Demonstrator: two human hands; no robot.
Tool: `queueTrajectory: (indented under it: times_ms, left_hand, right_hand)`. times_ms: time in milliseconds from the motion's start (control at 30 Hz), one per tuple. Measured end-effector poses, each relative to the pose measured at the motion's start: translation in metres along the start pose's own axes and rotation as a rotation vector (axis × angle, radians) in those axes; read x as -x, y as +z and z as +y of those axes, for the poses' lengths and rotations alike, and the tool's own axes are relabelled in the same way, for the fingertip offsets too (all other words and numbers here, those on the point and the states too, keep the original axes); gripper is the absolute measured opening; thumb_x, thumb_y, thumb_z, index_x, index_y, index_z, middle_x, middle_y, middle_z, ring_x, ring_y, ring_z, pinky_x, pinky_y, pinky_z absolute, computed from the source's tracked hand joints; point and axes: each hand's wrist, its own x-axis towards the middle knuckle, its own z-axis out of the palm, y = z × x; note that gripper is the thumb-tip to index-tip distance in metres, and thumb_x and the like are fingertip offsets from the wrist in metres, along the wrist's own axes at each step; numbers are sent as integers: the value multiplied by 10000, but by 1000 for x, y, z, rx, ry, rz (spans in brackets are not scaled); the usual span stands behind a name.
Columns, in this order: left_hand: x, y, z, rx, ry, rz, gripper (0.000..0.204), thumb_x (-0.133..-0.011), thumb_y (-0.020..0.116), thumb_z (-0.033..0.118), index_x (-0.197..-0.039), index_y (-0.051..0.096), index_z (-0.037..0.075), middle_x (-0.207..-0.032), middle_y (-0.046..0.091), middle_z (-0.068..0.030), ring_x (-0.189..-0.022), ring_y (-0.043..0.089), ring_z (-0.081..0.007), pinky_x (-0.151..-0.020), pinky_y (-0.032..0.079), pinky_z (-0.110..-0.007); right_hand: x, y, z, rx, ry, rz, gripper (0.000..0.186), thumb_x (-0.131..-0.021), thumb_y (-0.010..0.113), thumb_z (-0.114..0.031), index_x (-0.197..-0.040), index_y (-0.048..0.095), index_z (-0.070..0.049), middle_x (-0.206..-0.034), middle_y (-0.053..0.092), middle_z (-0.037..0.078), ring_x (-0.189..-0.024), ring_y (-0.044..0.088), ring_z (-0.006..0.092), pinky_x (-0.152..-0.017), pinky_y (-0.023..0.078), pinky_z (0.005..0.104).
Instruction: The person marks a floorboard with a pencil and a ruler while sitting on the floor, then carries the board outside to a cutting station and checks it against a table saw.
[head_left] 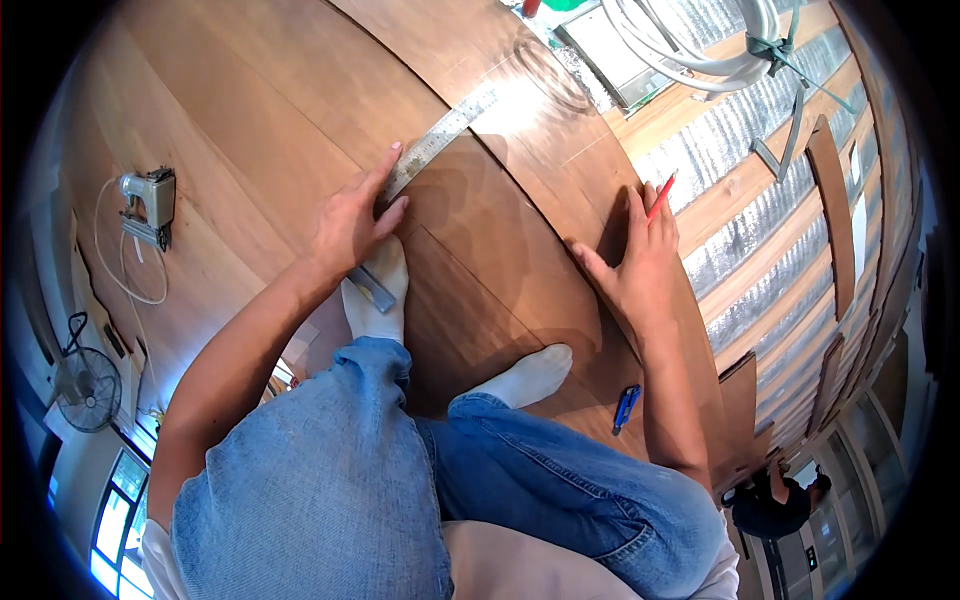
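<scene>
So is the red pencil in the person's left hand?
No, the red pencil is in the right hand.

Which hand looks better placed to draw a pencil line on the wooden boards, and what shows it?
Likely the right hand: it holds the red pencil, while the left hand is occupied with the metal ruler.

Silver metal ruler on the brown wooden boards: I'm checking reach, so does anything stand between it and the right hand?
Nothing visible does: between the silver metal ruler and the right hand lie only brown wooden boards. That hand holds a slim red pencil between its fingers.
</scene>
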Motion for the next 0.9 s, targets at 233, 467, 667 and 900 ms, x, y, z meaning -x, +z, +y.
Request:
queueTrajectory:
  times_ms: [233, 467, 667, 900]
  left_hand:
    - [-6, -14, 10, -134, -5, -23, 674, -920, 725, 265, -1539, 459, 304, -991, 714, -158, -824, 696, -374, -720, 560, -453]
    - [-7, -26, 17, -123, -29, -42, 609, -928, 721, 278, -1500, 512, 309, -989, 722, -147, -791, 700, -361, -713, 565, -444]
    - [-41, -15, 30, 211, 97, 38, 521, -951, 718, 252, -1433, 568, 122, -1209, 695, -201, -1063, 693, -351, -913, 545, -403]
    - [-78, 11, 31, 249, 189, 142, 413, -937, 724, 209, -1294, 626, 25, -1167, 688, -192, -1063, 661, -375, -916, 534, -415]
  right_hand:
    - [-80, -10, -37, -109, -419, 7, 471, -938, 705, -226, -1363, 593, -57, -1426, 551, 184, -1307, 546, 358, -1060, 485, 435]
    - [-133, 41, -53, -161, -592, 132, 427, -884, 714, -166, -1284, 651, -32, -1387, 587, 149, -1323, 537, 318, -1091, 464, 400]
    - [-130, 43, -55, -211, -545, 100, 429, -886, 712, -177, -1296, 670, -57, -1370, 612, 115, -1349, 521, 291, -1107, 454, 398]
    - [-131, 52, -52, -283, -537, 111, 400, -889, 709, -186, -1274, 693, -79, -1387, 607, 84, -1366, 505, 285, -1121, 438, 402]
